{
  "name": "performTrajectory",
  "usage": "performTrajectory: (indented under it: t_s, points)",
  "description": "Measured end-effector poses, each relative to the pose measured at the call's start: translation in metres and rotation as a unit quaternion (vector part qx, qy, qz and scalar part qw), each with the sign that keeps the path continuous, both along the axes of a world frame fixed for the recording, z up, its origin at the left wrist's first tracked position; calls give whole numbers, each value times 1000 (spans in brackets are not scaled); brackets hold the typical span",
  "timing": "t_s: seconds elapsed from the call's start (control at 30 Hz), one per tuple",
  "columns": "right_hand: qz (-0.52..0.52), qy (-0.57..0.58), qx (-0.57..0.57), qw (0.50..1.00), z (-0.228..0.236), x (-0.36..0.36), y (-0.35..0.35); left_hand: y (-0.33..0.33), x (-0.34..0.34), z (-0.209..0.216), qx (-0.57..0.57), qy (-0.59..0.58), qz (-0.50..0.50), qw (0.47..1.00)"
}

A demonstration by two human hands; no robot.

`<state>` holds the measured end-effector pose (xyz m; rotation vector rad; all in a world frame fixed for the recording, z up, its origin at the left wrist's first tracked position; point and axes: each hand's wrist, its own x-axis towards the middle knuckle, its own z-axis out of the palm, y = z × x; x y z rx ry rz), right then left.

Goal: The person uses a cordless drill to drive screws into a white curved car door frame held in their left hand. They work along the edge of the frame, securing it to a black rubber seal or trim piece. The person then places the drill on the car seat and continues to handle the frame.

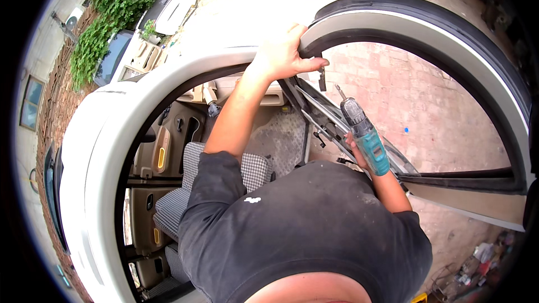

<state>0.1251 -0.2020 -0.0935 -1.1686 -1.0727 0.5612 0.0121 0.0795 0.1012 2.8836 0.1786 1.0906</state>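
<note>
My right hand (359, 154) is wrapped round a teal and black cordless drill (368, 140), its bit pointing up and away from me. The drill is held in front of the opened car door, beside bare metal rails (325, 109). Farther forward, my left hand (286, 56) grips the upper corner of the door frame (382, 22) where it meets the white car body, thumb stretched to the right and some fingers hidden behind the edge. A short black piece (322, 80) hangs just below that thumb; I cannot tell what it is fixed to.
On my left is the white car roof (95, 134), with checkered seats (255, 171) and beige door panels (163, 148) inside. Paved ground (460, 118) lies beyond the door. Loose clutter (483, 258) sits at lower right; car parts (143, 53) and a green bush (120, 0) stand far left.
</note>
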Motion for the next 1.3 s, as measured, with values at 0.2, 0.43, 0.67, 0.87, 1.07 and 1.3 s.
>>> performTrajectory:
  t_s: [0.2, 0.43, 0.67, 0.87, 1.07, 1.3]
  points:
    - [32, 10, -31, 999, -17, -5, -12, -23, -1, 3, 80, -92, 51, 991]
    - [23, 54, 1, 998, -5, -6, -7, -19, -13, 5, 102, -51, 54, 992]
    - [-17, -91, -68, 993, 6, 11, -20, -51, -1, 47, 163, -70, 165, 970]
    - [-24, -82, -82, 993, -12, 26, -49, -49, 1, 67, 227, -38, 174, 958]
    - [-48, -150, -62, 986, -5, 41, -68, -68, 4, 66, 29, -92, 143, 985]
    - [6, -105, -28, 994, -7, 59, -90, -90, 10, 85, -71, -51, 126, 988]
